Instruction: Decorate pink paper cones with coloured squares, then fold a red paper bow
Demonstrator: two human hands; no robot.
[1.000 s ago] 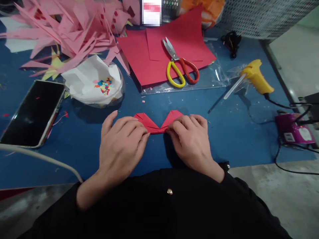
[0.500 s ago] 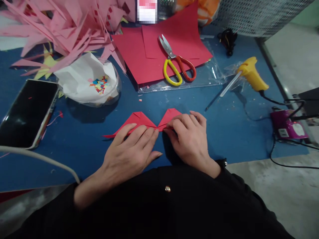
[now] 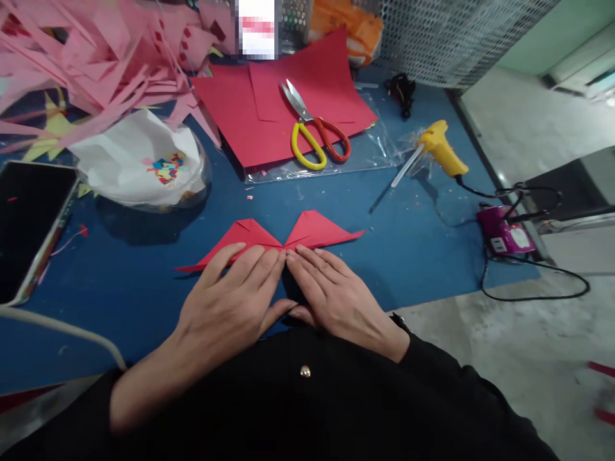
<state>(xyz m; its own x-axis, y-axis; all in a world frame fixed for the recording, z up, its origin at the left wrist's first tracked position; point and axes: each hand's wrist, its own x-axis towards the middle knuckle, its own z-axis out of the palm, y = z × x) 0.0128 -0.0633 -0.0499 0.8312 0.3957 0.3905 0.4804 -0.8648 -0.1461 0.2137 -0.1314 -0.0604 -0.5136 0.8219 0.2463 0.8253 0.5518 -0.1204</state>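
Note:
A folded piece of red paper [image 3: 314, 230] lies on the blue table, its two pointed wings spreading left and right from a notch in the middle. My left hand [image 3: 230, 291] rests palm down over the near edge of the left wing, fingers stretched out and touching the paper. Beside it my right hand [image 3: 336, 294] lies flat, fingertips pressed on the near edge just right of the notch. The hands' thumbs almost meet. The paper under the fingers is hidden.
Beyond the paper, scissors [image 3: 307, 121] lie on red sheets [image 3: 269, 137]. At left are a bowl [image 3: 120, 173] lined with white paper and holding small coloured bits, a phone [image 3: 29, 224] and pink paper strips [image 3: 120, 57]. A yellow glue gun [image 3: 442, 150] and purple power adapter [image 3: 504, 230] stand right.
My right hand has slid left, closer to the left hand, and its fingers have straightened. The right wing of the red paper has come into sight. The whole view has shifted.

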